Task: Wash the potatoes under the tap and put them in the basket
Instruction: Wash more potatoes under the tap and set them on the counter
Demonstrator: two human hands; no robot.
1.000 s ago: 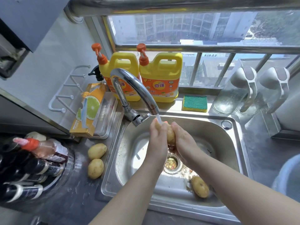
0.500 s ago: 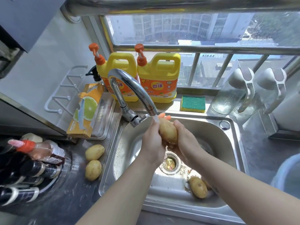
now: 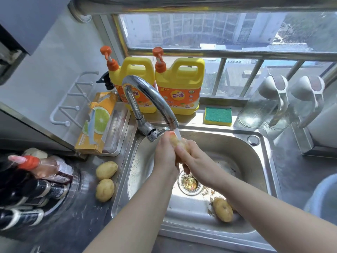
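Looking down, I see the steel sink (image 3: 259, 165) filling the middle, its curved tap (image 3: 147, 94) running a thin stream. Under that stream my left hand (image 3: 165, 154) and right hand (image 3: 196, 161) are both wrapped around one potato (image 3: 177, 142), mostly hidden between them. Another potato (image 3: 222, 209) lies in the basin near the drain (image 3: 190, 183). Two more potatoes (image 3: 105, 179) rest on the counter left of the sink.
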